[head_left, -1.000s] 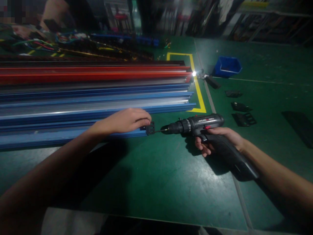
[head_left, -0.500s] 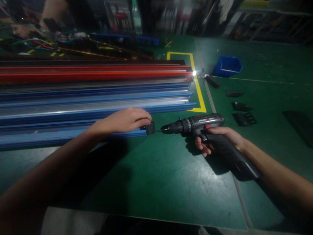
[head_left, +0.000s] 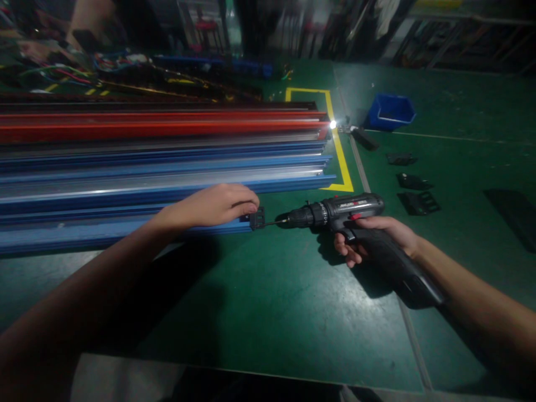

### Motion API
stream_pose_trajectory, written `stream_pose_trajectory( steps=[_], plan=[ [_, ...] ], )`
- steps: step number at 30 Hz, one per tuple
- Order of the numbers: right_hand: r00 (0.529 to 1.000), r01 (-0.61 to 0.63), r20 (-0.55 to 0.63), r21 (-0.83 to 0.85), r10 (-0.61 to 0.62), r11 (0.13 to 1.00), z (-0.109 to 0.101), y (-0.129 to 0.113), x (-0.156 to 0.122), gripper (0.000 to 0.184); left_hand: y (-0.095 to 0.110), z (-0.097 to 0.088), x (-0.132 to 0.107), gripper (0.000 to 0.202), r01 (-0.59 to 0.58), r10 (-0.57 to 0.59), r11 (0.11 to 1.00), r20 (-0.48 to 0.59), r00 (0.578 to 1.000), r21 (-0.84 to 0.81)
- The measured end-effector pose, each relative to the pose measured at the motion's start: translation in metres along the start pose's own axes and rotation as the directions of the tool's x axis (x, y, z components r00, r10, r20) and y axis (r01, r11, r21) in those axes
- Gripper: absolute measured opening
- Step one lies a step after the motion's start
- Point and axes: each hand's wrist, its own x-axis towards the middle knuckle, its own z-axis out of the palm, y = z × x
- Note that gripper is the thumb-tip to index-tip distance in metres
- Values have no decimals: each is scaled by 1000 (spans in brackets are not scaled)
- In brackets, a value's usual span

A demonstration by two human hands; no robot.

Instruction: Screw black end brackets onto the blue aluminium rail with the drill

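My right hand is wrapped round the grip of a black cordless drill, its long thin bit pointing left. The bit's tip meets a small black end cap at the right end of the nearest blue metal profile. My left hand lies over that profile's end, fingers closed, with thumb and fingertips pressed on the end cap. Its palm side is hidden.
More blue profiles and orange ones lie behind. Right of them are a bright lamp, a blue bin and several black plastic parts. Coloured wires and a co-worker's hand show at the back left.
Both hands, the drill and the end cap hold practically the same position. At the back left, the co-worker's hand has shifted slightly.
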Motion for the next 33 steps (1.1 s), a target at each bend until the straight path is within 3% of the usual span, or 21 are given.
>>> stream_pose_trajectory(
  steps=[33],
  plan=[
    [999, -32, -1, -35, 32, 999, -4, -1, -3, 49, 3, -3, 1, 39, 24, -24, 1000, 22, 999, 9]
  ],
)
